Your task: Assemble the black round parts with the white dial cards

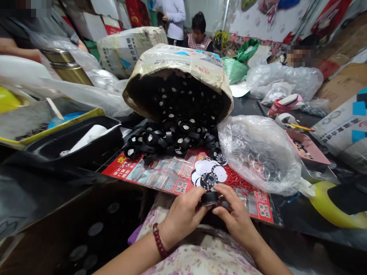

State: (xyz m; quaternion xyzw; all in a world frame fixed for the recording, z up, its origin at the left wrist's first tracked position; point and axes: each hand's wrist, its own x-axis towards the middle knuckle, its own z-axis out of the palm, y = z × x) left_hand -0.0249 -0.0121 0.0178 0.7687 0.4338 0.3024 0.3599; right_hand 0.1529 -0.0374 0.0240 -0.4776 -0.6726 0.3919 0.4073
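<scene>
My left hand (187,210) grips a small black round part (210,197) at the front edge of the red printed sheet (137,173). On the part's other side, my right hand (233,208) has its thumb and fingers against it. Just beyond lie white discs (205,168) and dark printed dial discs (212,178), beside a patch of red shreds (236,177). Many black round parts (169,139) spill out of a large open sack (177,57). A clear plastic bag (258,152) of clear rings rests to the right.
A black tray (77,149) with white paper stands at the left, near a gold flask (67,67). At the right are a pink box (309,147) and a yellow tape roll (329,208). A dark box of parts lies below left. Other people are across the table.
</scene>
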